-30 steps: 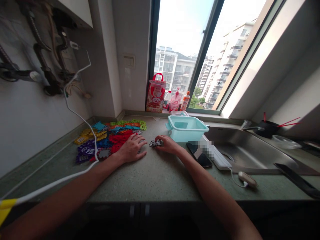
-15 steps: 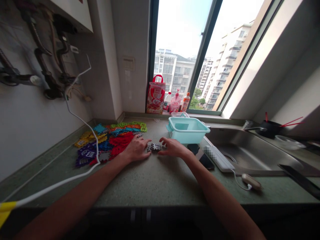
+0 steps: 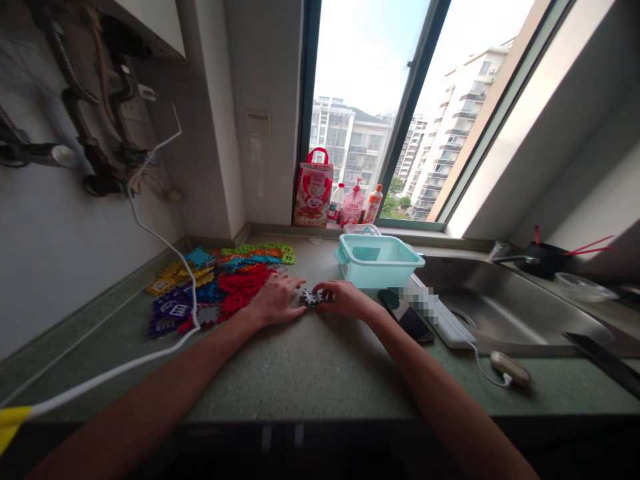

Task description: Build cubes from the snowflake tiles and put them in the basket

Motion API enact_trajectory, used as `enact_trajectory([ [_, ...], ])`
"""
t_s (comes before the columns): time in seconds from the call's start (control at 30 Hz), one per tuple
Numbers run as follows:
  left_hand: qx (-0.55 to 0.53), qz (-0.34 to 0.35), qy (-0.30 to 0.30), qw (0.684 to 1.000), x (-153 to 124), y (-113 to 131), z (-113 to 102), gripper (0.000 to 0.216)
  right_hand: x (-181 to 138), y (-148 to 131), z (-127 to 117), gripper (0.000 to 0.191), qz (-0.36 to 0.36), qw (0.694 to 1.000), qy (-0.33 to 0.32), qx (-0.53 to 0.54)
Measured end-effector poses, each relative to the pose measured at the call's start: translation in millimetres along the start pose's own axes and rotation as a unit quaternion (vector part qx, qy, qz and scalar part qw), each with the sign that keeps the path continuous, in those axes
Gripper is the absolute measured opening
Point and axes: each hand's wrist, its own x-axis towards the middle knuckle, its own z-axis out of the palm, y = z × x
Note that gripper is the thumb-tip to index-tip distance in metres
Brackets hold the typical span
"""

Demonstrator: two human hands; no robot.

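A small stack of grey interlocking plastic tiles (image 3: pixel 311 298) with jagged edges and window cut-outs lies on the counter between my hands. My right hand (image 3: pixel 346 300) pinches the stack's right edge with thumb and fingertips. On the other side, my left hand (image 3: pixel 277 300) rests with fingers apart, its thumb close to the stack's left edge; whether it touches is unclear. Beside the left hand spreads a pile of similar tiles: red tiles (image 3: pixel 243 288), purple tiles (image 3: pixel 170 313), yellow tiles (image 3: pixel 173 279) and green tiles (image 3: pixel 285 253), with blue and orange among them.
Behind my right hand stands a turquoise plastic bin (image 3: pixel 383 270). A black phone (image 3: pixel 407 319) and a white power strip (image 3: pixel 447 320) lie beside the sink (image 3: pixel 510 307). One white cable (image 3: pixel 150 347) crosses the left side. Bottles (image 3: pixel 353 205) line the windowsill.
My right hand has closed in on the grey tiles and now grips their right edge. The left hand has shifted slightly right, and the view has moved a little.
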Motion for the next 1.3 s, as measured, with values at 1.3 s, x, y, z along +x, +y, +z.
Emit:
enact_trajectory([
  [1.3,-0.076,-0.003,-0.036,0.996,3,-6,3,0.069,4,8,7,0.049,-0.052,0.987,0.0,0.15],
])
